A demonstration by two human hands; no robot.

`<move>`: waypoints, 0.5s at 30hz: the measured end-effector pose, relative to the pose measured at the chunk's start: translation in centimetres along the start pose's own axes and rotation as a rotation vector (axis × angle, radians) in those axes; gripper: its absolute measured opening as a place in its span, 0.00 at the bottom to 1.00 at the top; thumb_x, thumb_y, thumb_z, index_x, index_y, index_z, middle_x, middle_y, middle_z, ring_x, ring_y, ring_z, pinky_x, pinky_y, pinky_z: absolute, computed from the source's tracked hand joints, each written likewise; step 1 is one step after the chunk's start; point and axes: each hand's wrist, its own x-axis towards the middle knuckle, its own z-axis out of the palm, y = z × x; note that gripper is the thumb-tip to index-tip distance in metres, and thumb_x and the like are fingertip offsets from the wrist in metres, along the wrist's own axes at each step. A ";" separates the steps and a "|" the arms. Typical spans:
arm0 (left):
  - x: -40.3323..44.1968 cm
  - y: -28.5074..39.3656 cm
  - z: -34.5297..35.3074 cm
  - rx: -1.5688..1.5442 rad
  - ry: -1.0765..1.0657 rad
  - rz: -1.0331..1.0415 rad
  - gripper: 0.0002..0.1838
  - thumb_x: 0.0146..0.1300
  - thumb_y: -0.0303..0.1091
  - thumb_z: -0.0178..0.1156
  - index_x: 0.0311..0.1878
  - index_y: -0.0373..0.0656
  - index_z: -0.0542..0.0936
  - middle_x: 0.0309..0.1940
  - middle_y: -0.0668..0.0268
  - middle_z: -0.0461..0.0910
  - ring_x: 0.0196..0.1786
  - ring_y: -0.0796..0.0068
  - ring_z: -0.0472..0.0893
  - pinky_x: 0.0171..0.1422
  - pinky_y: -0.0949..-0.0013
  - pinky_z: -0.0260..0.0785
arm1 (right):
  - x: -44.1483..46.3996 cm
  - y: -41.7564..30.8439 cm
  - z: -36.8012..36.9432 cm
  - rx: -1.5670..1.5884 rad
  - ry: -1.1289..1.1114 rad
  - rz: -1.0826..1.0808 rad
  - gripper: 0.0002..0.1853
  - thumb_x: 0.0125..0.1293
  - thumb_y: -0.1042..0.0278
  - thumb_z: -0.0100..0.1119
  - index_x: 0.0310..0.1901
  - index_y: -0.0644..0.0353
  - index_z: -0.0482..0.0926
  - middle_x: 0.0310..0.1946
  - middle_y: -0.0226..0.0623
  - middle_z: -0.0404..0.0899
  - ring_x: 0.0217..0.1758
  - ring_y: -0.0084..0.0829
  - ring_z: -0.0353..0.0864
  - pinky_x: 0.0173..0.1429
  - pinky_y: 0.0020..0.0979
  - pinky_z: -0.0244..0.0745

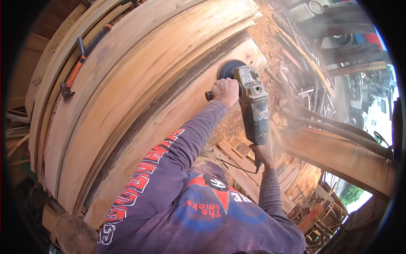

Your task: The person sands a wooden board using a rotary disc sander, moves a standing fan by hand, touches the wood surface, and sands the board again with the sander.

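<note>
A grey angle grinder [253,110] with a dark round disc [230,69] lies over the upper end of a pale wooden plank [186,101]. The disc rests against the plank's face, as far as can be seen. My left hand [226,91] is closed round the side handle near the grinder's head. At the rear end of the tool, my right hand [264,154] grips the body close to the cable; its fingers are partly hidden. A dark cable [239,167] hangs from the rear.
Long curved boards [122,80] lie side by side on the left. A hammer [78,67] with an orange and black handle rests on them. Wood scraps and shavings [292,72] cover the ground at the upper right. A thick beam [338,154] crosses the right side.
</note>
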 end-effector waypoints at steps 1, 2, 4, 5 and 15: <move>-1.3 -0.9 -0.1 0.000 0.003 0.003 0.12 0.65 0.32 0.61 0.44 0.41 0.91 0.46 0.50 0.89 0.51 0.53 0.90 0.54 0.55 0.82 | -0.6 0.5 0.6 0.001 0.003 -0.002 0.11 0.50 0.69 0.73 0.32 0.67 0.85 0.23 0.34 0.83 0.26 0.24 0.80 0.34 0.35 0.76; -2.5 -1.9 -0.2 0.009 -0.003 -0.023 0.11 0.65 0.32 0.61 0.44 0.41 0.91 0.46 0.52 0.90 0.51 0.54 0.90 0.54 0.56 0.82 | -1.3 0.7 1.3 -0.048 -0.034 0.004 0.13 0.50 0.69 0.73 0.35 0.68 0.85 0.26 0.36 0.85 0.28 0.25 0.81 0.36 0.35 0.77; -5.2 -3.8 -0.3 0.025 -0.016 -0.077 0.11 0.64 0.32 0.62 0.44 0.43 0.91 0.46 0.55 0.90 0.51 0.56 0.90 0.54 0.57 0.82 | -3.2 1.2 2.8 -0.098 -0.042 0.048 0.12 0.50 0.69 0.73 0.31 0.68 0.84 0.24 0.35 0.84 0.28 0.24 0.82 0.35 0.35 0.76; -6.6 -4.5 -0.3 0.022 -0.014 -0.075 0.11 0.64 0.32 0.62 0.44 0.43 0.91 0.46 0.55 0.90 0.51 0.56 0.90 0.54 0.57 0.82 | -4.2 1.3 3.5 -0.123 -0.046 0.070 0.11 0.50 0.69 0.73 0.29 0.69 0.83 0.24 0.35 0.84 0.28 0.24 0.82 0.34 0.35 0.76; -21.4 -15.0 1.1 -0.039 0.035 -0.149 0.12 0.61 0.32 0.62 0.42 0.38 0.90 0.43 0.50 0.90 0.48 0.51 0.90 0.52 0.54 0.83 | -16.1 2.5 12.0 -0.184 -0.143 -0.103 0.19 0.49 0.70 0.74 0.44 0.68 0.86 0.36 0.41 0.89 0.41 0.28 0.86 0.48 0.34 0.79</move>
